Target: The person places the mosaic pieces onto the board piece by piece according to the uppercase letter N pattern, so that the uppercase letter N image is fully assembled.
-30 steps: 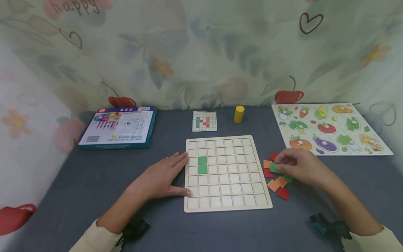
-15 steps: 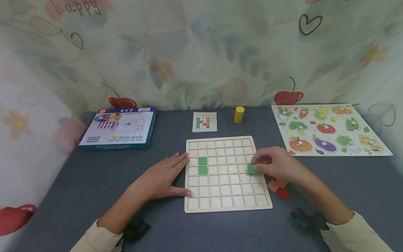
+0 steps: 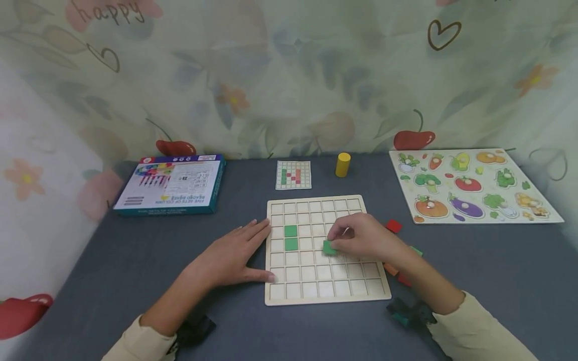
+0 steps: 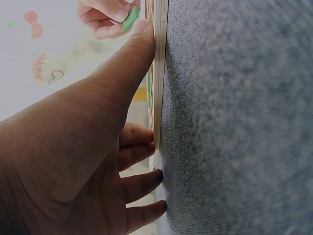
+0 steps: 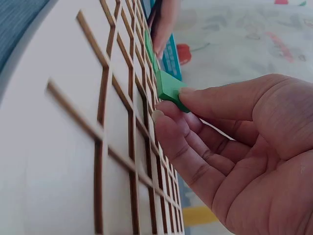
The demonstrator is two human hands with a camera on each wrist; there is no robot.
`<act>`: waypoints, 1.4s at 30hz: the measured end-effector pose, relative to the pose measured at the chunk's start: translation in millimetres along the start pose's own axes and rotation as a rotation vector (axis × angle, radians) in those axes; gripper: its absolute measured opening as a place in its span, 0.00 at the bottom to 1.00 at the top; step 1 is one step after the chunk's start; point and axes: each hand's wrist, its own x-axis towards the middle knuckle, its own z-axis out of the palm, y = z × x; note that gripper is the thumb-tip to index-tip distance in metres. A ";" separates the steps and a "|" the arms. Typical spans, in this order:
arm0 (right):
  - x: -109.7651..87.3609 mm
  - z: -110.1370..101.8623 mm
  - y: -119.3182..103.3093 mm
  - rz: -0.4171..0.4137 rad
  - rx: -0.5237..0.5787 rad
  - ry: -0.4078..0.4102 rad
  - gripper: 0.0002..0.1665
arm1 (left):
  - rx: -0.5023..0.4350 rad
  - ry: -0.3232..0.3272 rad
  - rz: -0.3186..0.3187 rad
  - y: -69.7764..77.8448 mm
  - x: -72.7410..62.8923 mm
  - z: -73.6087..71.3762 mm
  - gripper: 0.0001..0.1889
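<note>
A pale wooden grid board (image 3: 316,287) lies on the dark table, with two green square tiles (image 3: 291,237) set one below the other in its second column from the left. My left hand (image 3: 232,253) rests against the board's left edge, fingers extended, the thumb on the rim near the lower corner. Above the middle of the grid, my right hand (image 3: 366,235) pinches another green tile (image 5: 169,89) between thumb and fingers. In the right wrist view this tile is tilted and apart from the board. The left wrist view shows the left thumb and fingertips touching the board's side.
Loose tiles, red (image 3: 394,226), orange (image 3: 390,269) and green, lie right of the board, partly hidden by the right forearm. Behind it are a small pattern card (image 3: 293,175) and a yellow cylinder (image 3: 342,165). A flat box (image 3: 169,185) lies left, a vegetable puzzle board (image 3: 474,185) right.
My right hand has picked up a green tile from the loose tiles and carried it left over the middle of the board. The left hand has stayed at the board's edge.
</note>
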 end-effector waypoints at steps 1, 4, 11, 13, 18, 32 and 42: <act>1.7 1.7 -1.7 -0.007 -0.003 -0.004 0.03 | -0.001 0.004 0.002 0.1 -0.2 -0.2 0.59; 6.2 6.9 -7.6 -0.022 0.007 -0.025 0.05 | 0.000 0.018 0.014 -0.3 -1.2 -0.2 0.58; 18.7 23.6 -24.3 -0.045 0.027 -0.067 0.06 | -0.004 0.035 0.025 -1.3 -1.1 0.9 0.58; 22.5 29.6 -28.7 -0.039 0.019 -0.076 0.07 | -0.006 0.036 0.026 -1.4 -0.8 1.1 0.58; 29.6 41.5 -36.1 -0.097 -0.017 -0.093 0.08 | -0.004 0.038 0.026 -1.6 -0.9 1.9 0.58; 25.8 55.6 -50.6 -0.175 -0.235 -0.053 0.04 | -0.004 0.039 0.031 -2.3 -1.0 2.4 0.58; 15.8 59.6 -53.0 -0.194 -0.313 -0.034 0.08 | -0.009 0.034 0.026 -1.8 -1.3 2.1 0.58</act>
